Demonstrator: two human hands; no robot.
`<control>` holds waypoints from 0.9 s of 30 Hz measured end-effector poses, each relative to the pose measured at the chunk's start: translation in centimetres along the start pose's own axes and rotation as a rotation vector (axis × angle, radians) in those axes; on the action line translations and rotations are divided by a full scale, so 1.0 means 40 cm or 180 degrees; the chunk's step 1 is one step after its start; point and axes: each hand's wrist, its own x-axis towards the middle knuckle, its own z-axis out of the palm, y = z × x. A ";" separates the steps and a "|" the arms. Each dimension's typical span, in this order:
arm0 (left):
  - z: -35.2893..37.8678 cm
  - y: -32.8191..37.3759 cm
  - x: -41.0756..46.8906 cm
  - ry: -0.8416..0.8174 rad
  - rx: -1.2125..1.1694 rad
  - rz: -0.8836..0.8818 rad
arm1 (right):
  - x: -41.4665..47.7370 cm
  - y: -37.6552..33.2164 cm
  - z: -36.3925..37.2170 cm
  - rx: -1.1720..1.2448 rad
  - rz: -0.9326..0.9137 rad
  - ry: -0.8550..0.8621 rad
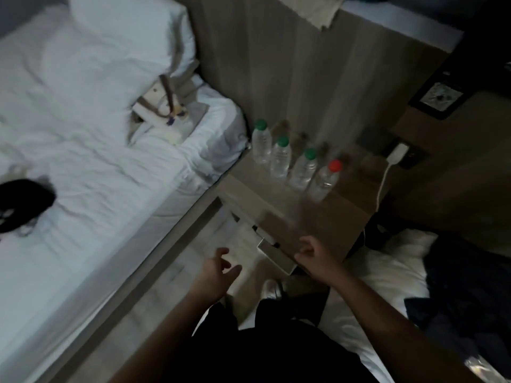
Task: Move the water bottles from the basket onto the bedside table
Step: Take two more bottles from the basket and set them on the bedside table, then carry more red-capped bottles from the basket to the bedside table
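Observation:
Several clear water bottles stand in a diagonal row on the wooden bedside table [318, 219]: a green-capped bottle [261, 142] nearest the bed, two more green-capped ones [280, 157] [303, 170], and a red-capped bottle [325, 179] at the right end. A beige basket [163, 114] with brown handles sits on the bed's corner; its inside is hard to see. My left hand [218, 268] hovers over the floor with relaxed fingers, holding nothing. My right hand [313, 254] hangs loosely curled at the table's front edge, also holding nothing.
The white bed [83, 134] fills the left, with a black object [22, 203] on it. A white charger [396, 156] and its cable hang at the table's right. A small white box [273, 252] sits under the table's front corner. White bedding and dark clothes lie at the right.

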 end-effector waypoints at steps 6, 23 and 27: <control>-0.019 -0.177 -0.130 0.0347 -0.0226 -0.0293 | -0.016 -0.072 0.103 -0.0581 -0.0324 -0.0356; -0.163 -0.977 -0.723 0.1373 -0.1153 -0.1279 | -0.464 -0.209 1.024 -0.2232 -0.1561 -0.1654; -0.154 -1.145 -0.893 0.1742 -0.1727 -0.1683 | -0.601 -0.225 1.226 -0.2598 -0.1993 -0.2261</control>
